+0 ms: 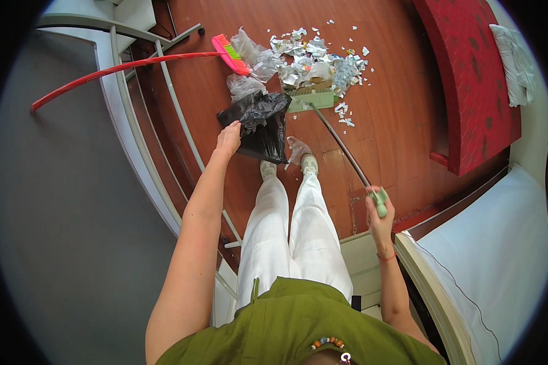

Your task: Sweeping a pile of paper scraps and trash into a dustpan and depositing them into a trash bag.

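A: Two hands logged. Left hand [228, 137] pinches the rim of a crumpled black plastic rubbish bag [260, 125], which hangs above the brown wooden floor [396, 115], just ahead of the feet.

B: Right?

A: Right hand [379, 214] is curled tight around the pale green grip of a long dark-handled green dustpan [313, 97]; its pan sits against a heap of torn paper and plastic scraps [313, 61]. A pink brush with a red handle [228, 53] lies beside the heap.

Bag [259, 125] left of dustpan [311, 98]; litter [313, 61] perhaps behind.
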Action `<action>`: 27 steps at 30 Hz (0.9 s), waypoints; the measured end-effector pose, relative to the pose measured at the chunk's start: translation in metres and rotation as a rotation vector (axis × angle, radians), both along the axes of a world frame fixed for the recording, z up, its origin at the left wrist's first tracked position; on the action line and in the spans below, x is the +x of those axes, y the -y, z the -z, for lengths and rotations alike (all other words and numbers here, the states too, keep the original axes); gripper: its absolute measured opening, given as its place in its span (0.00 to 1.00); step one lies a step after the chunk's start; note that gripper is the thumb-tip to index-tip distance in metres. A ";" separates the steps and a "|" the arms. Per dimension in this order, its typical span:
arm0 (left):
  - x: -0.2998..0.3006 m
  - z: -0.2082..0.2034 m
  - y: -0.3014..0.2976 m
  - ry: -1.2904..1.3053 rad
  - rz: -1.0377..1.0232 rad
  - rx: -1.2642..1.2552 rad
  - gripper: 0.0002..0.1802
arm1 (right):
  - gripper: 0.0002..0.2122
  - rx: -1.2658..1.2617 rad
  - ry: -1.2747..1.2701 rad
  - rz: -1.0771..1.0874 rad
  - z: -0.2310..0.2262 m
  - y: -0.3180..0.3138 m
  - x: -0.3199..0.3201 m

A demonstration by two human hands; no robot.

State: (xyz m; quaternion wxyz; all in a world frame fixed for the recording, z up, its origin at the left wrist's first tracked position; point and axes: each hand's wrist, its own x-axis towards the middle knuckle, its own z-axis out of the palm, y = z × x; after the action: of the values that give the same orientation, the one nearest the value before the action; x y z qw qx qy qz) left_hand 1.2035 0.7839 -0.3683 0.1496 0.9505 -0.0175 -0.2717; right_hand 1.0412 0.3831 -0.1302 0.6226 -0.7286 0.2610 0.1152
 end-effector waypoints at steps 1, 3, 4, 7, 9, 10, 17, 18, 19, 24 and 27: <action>0.003 0.001 0.005 0.002 0.006 -0.001 0.25 | 0.08 -0.001 0.002 0.006 -0.010 0.008 -0.012; 0.006 0.003 0.014 0.060 0.009 -0.076 0.26 | 0.08 -0.095 -0.064 -0.008 -0.034 0.023 -0.035; 0.012 0.002 0.021 0.059 0.015 -0.077 0.26 | 0.08 -0.094 -0.086 0.017 -0.052 0.030 -0.042; 0.025 0.006 0.032 0.100 -0.020 -0.138 0.29 | 0.09 -0.136 -0.104 0.033 -0.101 0.048 -0.064; 0.034 0.014 0.023 0.121 -0.073 -0.130 0.33 | 0.10 -0.231 -0.094 -0.065 -0.128 0.062 -0.079; 0.040 0.017 0.021 0.124 -0.067 -0.123 0.33 | 0.10 -0.272 -0.091 -0.092 -0.147 0.063 -0.080; 0.075 0.016 0.049 0.030 -0.196 -0.117 0.39 | 0.11 -0.528 0.029 -0.284 -0.219 0.082 -0.094; 0.078 0.017 0.053 0.025 -0.217 -0.131 0.40 | 0.11 -0.527 0.030 -0.280 -0.223 0.085 -0.095; 0.080 0.018 0.055 0.020 -0.238 -0.145 0.40 | 0.12 -0.469 0.005 -0.310 -0.225 0.088 -0.096; 0.083 0.023 0.064 -0.004 -0.386 -0.230 0.41 | 0.14 -0.369 -0.029 -0.415 -0.218 0.090 -0.105; 0.084 0.030 0.061 -0.044 -0.475 -0.290 0.41 | 0.15 -0.365 -0.039 -0.496 -0.216 0.085 -0.110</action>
State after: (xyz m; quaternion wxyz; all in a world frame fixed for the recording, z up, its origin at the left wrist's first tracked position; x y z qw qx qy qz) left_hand 1.2878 0.7233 -0.3981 0.3438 0.8906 0.1702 -0.2441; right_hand 0.9312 0.2977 0.0861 0.4291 -0.8676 0.1038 0.2288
